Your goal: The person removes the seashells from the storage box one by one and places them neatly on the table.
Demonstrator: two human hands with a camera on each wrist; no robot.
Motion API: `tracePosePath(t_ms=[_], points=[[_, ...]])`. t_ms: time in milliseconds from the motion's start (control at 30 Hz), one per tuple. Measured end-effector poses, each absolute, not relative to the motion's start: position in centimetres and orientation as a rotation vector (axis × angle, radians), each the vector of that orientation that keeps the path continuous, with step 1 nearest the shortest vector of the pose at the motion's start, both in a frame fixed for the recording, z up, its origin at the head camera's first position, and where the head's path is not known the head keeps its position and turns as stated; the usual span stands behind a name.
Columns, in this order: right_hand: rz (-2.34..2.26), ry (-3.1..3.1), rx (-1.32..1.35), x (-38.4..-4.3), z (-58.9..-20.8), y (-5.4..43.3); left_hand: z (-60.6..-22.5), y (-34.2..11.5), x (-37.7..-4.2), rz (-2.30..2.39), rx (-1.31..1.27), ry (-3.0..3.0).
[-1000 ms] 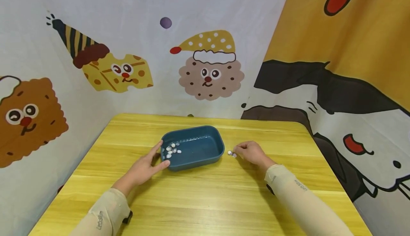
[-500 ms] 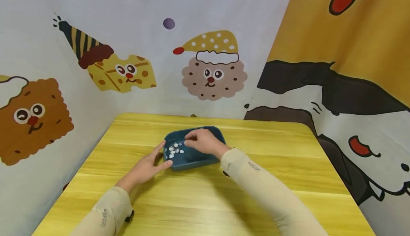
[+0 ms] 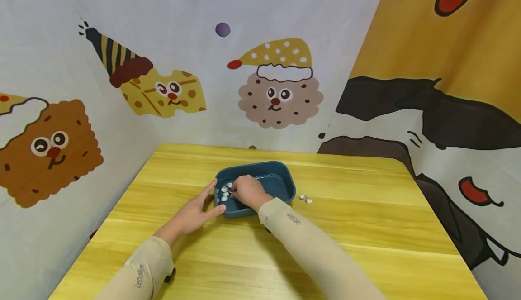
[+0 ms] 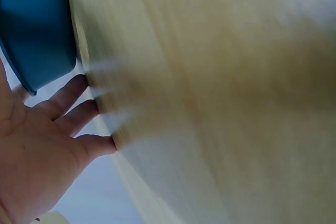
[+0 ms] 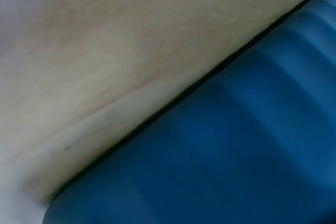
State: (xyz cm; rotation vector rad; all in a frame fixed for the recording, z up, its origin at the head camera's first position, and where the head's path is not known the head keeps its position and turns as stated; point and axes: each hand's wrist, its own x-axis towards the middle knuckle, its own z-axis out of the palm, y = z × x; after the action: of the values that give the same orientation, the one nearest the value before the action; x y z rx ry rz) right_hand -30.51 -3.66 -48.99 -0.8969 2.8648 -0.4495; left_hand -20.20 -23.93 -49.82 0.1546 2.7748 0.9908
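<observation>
A dark blue rectangular tray (image 3: 278, 184) stands on the wooden table, with several small whitish shells (image 3: 225, 189) gathered at its left end. My left hand (image 3: 188, 215) spreads its thumb and fingers against that end; the left wrist view has the same hand (image 4: 42, 156) beside the tray's outer wall (image 4: 39, 19). Inside the tray, my right hand (image 3: 250, 191) has its fingers curled low over the shells, pinching a small shell mostly hidden behind the fingertips. In the right wrist view, the blue tray wall (image 5: 210, 156) fills the lower part, and no fingers show.
Two small shells (image 3: 305, 198) lie on the table (image 3: 346, 227) just right of the tray. A cartoon-printed curtain (image 3: 183, 28) hangs behind the table and along both sides.
My right hand has moved left from the loose shells beside the tray into it, then lower toward the gathered shells. The left hand keeps its place at the tray's end.
</observation>
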Motion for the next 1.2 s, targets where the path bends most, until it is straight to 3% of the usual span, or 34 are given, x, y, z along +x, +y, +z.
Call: tracePosePath(t_ms=[467, 1200], points=[[-0.367, 2.879, -0.881, -30.57, -49.73, -3.45, -50.06, -23.79, -20.20, 1.006, 0.155, 2.763], [-0.374, 2.892, -1.077, -30.54, -49.09, -3.47, -49.79, -23.82, -20.26, 1.030, 0.167, 2.761]])
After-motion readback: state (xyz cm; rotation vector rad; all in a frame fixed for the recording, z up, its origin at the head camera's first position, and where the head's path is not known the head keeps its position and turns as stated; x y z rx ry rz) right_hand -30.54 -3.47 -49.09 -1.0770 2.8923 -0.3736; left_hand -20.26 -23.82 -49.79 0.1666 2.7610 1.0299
